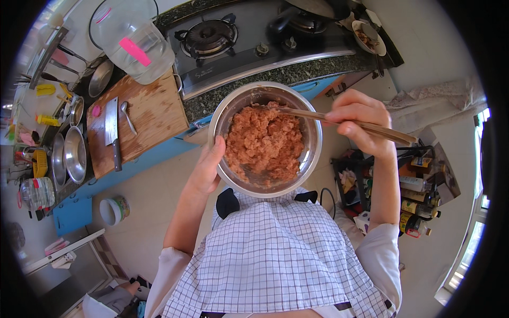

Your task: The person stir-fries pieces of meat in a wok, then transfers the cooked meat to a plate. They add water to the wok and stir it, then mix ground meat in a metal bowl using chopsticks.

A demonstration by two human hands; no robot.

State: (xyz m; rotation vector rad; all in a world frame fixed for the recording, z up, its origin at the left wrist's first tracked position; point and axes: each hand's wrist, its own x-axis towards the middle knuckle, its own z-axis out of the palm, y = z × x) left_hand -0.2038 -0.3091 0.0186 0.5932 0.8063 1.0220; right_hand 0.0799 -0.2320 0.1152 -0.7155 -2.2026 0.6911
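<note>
A stainless steel bowl (314,149) of reddish minced meat (262,145) is held up in front of my body. My left hand (206,169) grips its left side, thumb over the rim and fingers hidden beneath. In my right hand (362,121) is a pair of wooden chopsticks (306,114), slanting over the bowl's right rim. Their tips are buried in the upper part of the meat. Smears of meat cling to the bowl's inner wall.
Ahead is a gas stove (208,37) with a wok (318,8). On the left, a wooden cutting board (155,107) bears a cleaver (112,123), a spoon (128,117) and a large clear jar (139,51). A bottle rack (358,179) stands right; a bucket (113,210) sits on the floor.
</note>
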